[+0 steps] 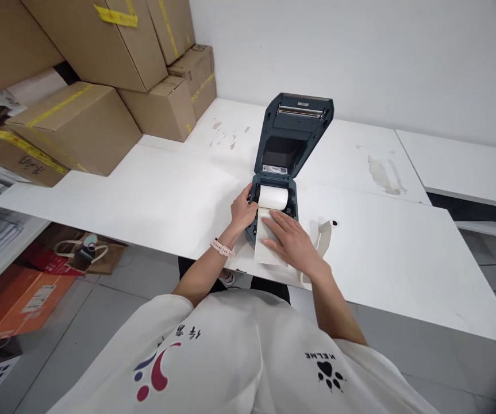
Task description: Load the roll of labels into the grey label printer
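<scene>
A dark blue-grey label printer (pixel 296 144) stands on the white table with its lid raised. Inside its lower part lies a white label roll (pixel 273 198), and a strip of label paper (pixel 265 253) runs from it over the printer's front toward the table edge. My left hand (pixel 242 211) grips the printer's left side, beside the roll, with some fingertips hidden. Flat on the paper strip rests my right hand (pixel 293 241), its fingers stretched out and apart.
A curled piece of backing paper with a small black-ended core (pixel 326 236) lies right of the printer. Cardboard boxes (pixel 88 123) are stacked at the table's back left. An orange box (pixel 23 299) and bags sit below on the left. A white wall (pixel 360 57) stands behind the table.
</scene>
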Demonstrator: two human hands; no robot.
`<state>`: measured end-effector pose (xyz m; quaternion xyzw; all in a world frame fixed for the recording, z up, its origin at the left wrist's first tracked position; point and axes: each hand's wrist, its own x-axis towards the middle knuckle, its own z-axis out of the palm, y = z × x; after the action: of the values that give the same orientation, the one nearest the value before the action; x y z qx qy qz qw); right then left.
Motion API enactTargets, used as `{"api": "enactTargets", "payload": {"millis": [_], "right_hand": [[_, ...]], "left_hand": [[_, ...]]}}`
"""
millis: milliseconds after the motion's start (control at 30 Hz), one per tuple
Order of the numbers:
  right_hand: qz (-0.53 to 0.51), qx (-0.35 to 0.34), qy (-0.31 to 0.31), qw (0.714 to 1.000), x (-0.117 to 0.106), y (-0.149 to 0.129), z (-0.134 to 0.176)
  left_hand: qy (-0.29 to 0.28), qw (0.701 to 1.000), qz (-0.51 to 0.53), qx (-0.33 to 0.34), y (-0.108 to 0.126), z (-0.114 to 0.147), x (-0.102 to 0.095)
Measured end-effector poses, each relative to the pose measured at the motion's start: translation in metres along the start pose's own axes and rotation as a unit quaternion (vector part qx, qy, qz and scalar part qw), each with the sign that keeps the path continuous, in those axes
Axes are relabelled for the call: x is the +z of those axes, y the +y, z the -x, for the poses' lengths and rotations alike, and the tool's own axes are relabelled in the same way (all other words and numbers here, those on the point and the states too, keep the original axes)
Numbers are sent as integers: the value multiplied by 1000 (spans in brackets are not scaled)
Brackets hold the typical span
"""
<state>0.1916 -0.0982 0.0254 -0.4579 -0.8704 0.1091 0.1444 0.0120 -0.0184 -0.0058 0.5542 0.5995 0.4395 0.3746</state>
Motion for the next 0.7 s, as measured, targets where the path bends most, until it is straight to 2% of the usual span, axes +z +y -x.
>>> {"api": "enactTargets", "payload": {"millis": [167,367,700], "right_hand": [[39,25,52,998,23,-8,2],[54,13,61,997,26,-4,2],[70,28,70,995,28,-15,6]], "left_hand": [[1,998,65,5,-10,-5,5],[-5,992,124,-5,-16,-7,9],[-4,992,127,-11,-13,-8,8]]}}
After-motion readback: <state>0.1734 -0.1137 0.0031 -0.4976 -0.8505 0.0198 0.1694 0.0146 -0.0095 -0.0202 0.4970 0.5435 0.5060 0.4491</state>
